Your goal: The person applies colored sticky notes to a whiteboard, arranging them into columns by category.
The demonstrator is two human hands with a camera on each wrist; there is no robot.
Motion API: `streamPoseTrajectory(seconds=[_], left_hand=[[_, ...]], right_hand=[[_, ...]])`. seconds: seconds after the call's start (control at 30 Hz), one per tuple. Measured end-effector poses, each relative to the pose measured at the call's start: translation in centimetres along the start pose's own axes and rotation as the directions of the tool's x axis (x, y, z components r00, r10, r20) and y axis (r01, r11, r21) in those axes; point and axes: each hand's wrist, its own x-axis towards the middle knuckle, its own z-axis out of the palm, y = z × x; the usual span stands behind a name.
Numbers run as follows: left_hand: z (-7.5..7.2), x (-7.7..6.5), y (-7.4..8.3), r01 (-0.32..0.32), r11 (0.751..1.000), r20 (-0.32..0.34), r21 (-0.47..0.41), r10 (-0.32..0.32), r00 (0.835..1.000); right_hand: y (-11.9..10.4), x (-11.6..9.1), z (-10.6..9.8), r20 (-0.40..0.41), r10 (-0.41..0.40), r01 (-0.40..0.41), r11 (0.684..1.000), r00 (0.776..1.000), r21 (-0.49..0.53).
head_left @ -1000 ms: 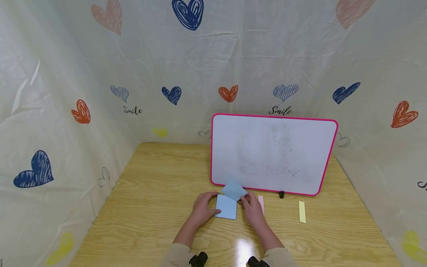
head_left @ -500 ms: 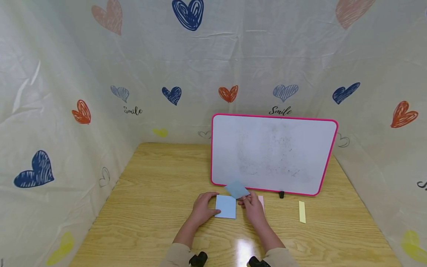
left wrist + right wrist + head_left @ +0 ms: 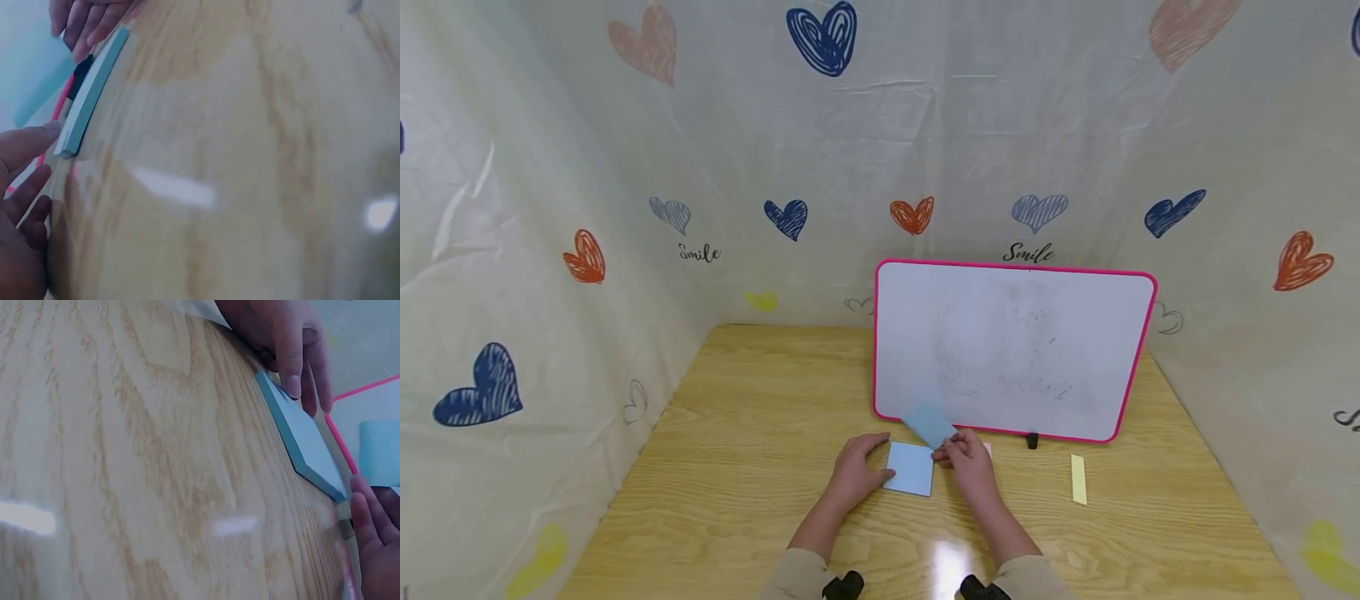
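A pad of light-blue sticky notes (image 3: pixel 912 471) lies flat on the wooden table, its thick side edge showing in the left wrist view and right wrist view. My left hand (image 3: pixel 855 468) holds the pad at its left side, thumb on the near corner and fingers toward the far one. Just past the pad's far right corner, my right hand (image 3: pixel 967 463) pinches a loose blue sticky note (image 3: pixel 928 424) between thumb and fingers. This sheet is raised and tilted, overlapping the whiteboard's lower edge in the head view. Its lower corner is hidden by the right fingers.
Behind the hands stands a whiteboard (image 3: pixel 1015 350) with a pink frame and a small black foot (image 3: pixel 1032 441). A pink strip (image 3: pixel 988 450) shows partly beyond the right hand. Farther right lies a pale yellow strip (image 3: pixel 1078 480). A heart-printed curtain (image 3: pixel 842 133) surrounds the table.
The loose sticky note has shifted slightly right and then back, and its tilt has changed in the right hand. The left hand stays at the pad. The head view has tilted slightly.
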Motion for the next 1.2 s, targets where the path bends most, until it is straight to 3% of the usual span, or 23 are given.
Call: streamPoseTrajectory(seconds=[0.17,0.27,0.43,0.6,0.73,0.83,0.97,1.03,1.2], left_hand=[[-0.8,0.5,1.1,-0.011,0.992,-0.049,-0.123,0.005,0.999],[-1.6,1.1,2.4,-0.024,0.979,-0.075,-0.201,0.009,0.997],[-3.5,2.3,4.5,-0.028,0.947,-0.063,-0.319,0.008,0.998],[-4.9,3.5,6.0,-0.026,0.933,-0.052,-0.36,0.008,0.999],[-5.7,4.3,7.1,0.016,0.924,-0.088,-0.383,-0.054,0.995],[-6.3,4.9,7.7,0.045,0.896,-0.094,-0.443,-0.096,0.991],[-6.9,5.5,8.6,0.077,0.84,-0.028,-0.538,-0.109,0.994],[-7.2,5.9,9.1,0.091,0.827,-0.003,-0.554,-0.112,0.994],[-7.6,6.6,9.9,0.089,0.843,-0.01,-0.531,-0.112,0.994]], right_hand=[[-0.5,0.7,0.0,0.017,-0.046,0.044,0.995,0.999,0.091],[-1.5,0.9,-0.1,0.027,-0.099,0.096,0.991,0.995,0.096],[-3.2,1.3,-0.3,0.017,-0.144,0.143,0.988,0.989,0.058],[-4.9,1.4,-0.3,0.038,-0.175,0.173,0.984,0.984,0.046],[-6.1,1.6,-0.4,0.075,-0.228,0.222,0.971,0.971,0.089],[-6.8,1.9,-0.5,0.103,-0.27,0.259,0.959,0.957,0.115],[-7.8,2.4,-0.8,0.14,-0.323,0.314,0.946,0.936,0.083],[-8.3,2.6,-0.9,0.152,-0.34,0.337,0.94,0.928,0.044],[-9.3,3.4,-0.9,0.169,-0.329,0.335,0.942,0.929,-0.008]])
